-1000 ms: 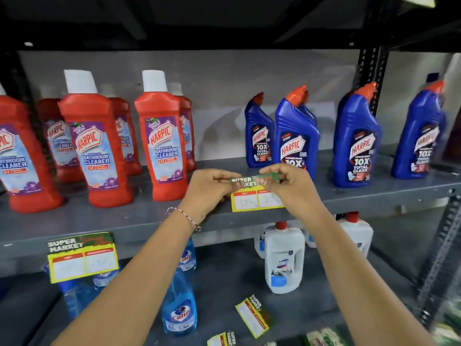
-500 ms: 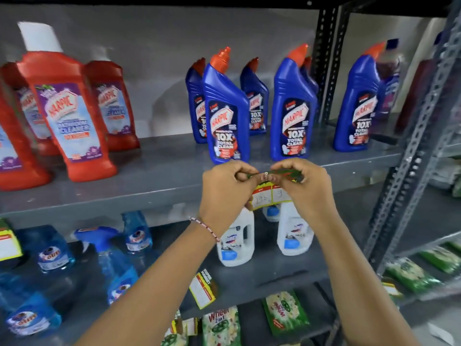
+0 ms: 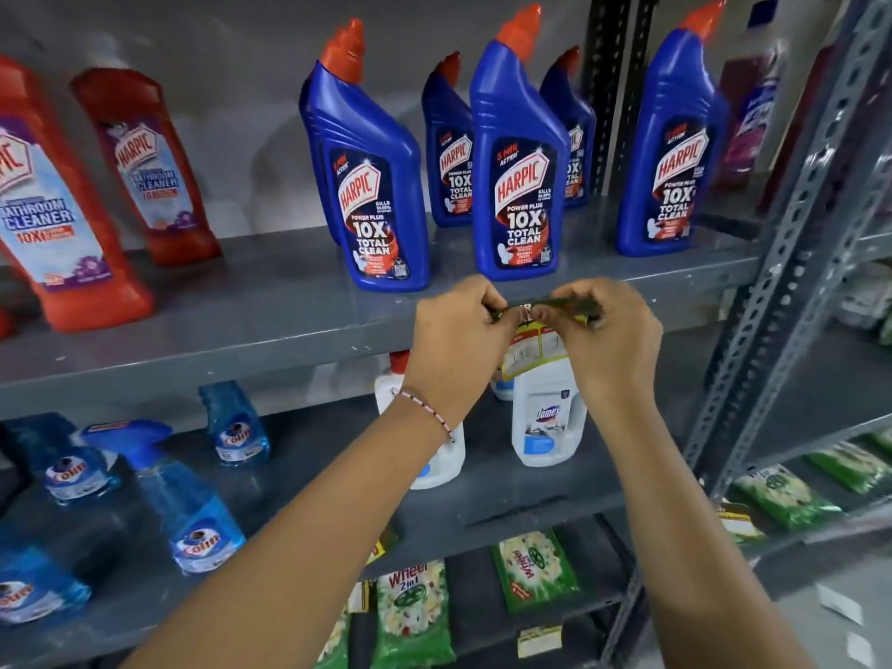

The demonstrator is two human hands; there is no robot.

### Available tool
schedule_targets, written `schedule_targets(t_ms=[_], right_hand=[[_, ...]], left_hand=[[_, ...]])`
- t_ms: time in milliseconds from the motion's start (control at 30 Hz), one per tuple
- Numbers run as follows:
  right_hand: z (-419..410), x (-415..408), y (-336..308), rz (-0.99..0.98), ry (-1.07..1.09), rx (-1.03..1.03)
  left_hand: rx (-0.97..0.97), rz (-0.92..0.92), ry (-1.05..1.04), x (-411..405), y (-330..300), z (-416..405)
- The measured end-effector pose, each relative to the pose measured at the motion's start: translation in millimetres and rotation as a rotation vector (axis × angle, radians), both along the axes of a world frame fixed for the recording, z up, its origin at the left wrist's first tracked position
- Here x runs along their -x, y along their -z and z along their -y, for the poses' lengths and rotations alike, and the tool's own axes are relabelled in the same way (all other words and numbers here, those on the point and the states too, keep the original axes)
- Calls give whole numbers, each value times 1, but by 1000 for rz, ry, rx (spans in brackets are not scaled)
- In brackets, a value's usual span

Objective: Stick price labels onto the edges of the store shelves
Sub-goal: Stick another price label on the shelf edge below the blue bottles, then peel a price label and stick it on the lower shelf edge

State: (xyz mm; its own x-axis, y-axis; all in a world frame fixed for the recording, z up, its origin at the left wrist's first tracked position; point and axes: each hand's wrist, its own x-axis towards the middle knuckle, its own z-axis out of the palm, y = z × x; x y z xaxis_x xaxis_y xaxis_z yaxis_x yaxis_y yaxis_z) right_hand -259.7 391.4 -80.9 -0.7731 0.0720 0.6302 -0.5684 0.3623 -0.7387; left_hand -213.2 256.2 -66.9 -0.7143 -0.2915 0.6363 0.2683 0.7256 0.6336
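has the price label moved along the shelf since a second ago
Yes. The price label went right along the shelf edge, from beside the red bottles to below the blue bottles.

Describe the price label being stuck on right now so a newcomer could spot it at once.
Find the grey shelf holding the blue bottles. At its front edge, below those bottles, the left hand and right hand pinch the price label by its green top strip. It alone hangs between the hands, yellow-bordered with white boxes.
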Motion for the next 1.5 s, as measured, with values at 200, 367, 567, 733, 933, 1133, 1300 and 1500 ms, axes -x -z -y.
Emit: schedule_targets(t_ms=[200,367,567,733,933,1133,1300,1500], right_hand=[[0,-3,10,12,200,142],[13,-18,63,114,235,306],[91,-60,169,555,-119,73],[164,-78,243,734,-278,-217],[212,-73,290,667,-121,-581],[200,-70,290,678,-177,-460],[173,-83,290,612,-195,-306],[109,-88,310,580,-161,-188]], left_hand=[[79,-46,-131,-12,9,13],[231,-97,-147,-43,64,49],[0,411,-103,-64,181,129],[71,723,-71,-54,241,171],[-95,868,-52,-29,281,199],[-71,872,26,-40,281,208],[122,764,70,-55,253,189],[-27,703,51,-63,266,132]])
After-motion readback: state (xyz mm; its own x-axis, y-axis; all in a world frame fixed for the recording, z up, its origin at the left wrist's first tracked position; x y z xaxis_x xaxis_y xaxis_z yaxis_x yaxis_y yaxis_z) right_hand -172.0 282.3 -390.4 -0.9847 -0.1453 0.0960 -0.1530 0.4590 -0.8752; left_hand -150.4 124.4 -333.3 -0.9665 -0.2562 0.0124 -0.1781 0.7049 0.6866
